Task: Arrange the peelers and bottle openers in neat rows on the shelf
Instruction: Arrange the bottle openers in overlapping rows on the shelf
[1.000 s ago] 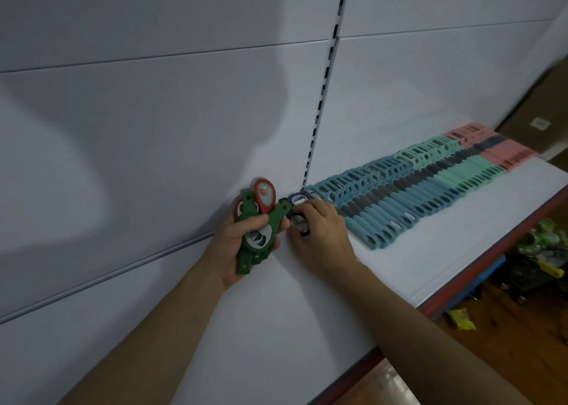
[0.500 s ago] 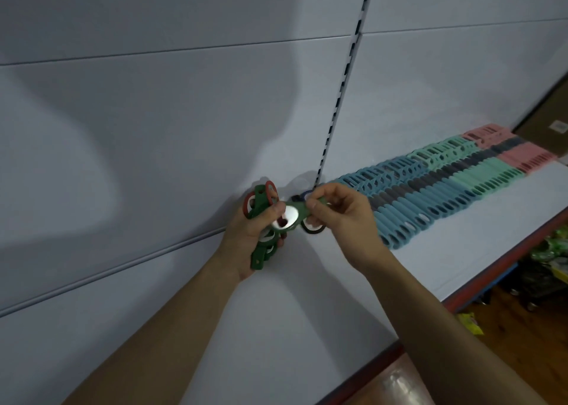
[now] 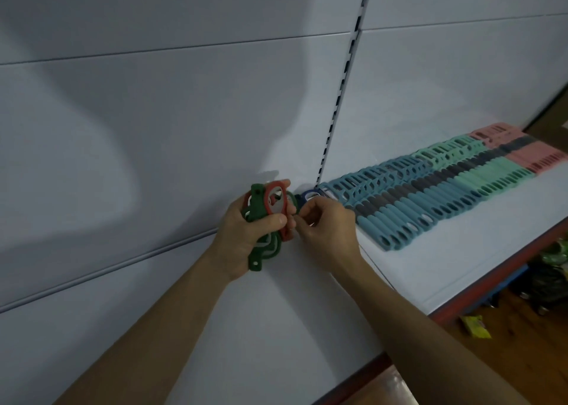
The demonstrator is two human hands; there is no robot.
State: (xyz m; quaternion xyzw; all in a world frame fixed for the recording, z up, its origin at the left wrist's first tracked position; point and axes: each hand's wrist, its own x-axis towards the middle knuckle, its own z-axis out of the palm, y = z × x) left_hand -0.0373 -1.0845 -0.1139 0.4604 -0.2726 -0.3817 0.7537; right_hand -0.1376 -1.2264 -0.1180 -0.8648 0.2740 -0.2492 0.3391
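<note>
My left hand (image 3: 246,235) grips a bunch of green and red bottle openers (image 3: 264,217) above the white shelf (image 3: 307,328), near the back wall. My right hand (image 3: 325,229) is right beside it, fingertips pinching at the bunch's right edge; what they hold is hidden. A dark blue bottle opener (image 3: 309,195) lies on the shelf just behind my right fingers. To the right runs a neat row of blue, teal and pink peelers (image 3: 430,189) along the back of the shelf.
A slotted upright (image 3: 341,82) runs up the white back wall. The shelf's red front edge (image 3: 491,285) slants down to the left. Below at the right are a wooden floor, a yellow packet (image 3: 475,326) and dark bags.
My right hand pulled a green opener from the bunch, then came back to the bunch's right edge. The bunch in my left hand has turned, red opener now in front.
</note>
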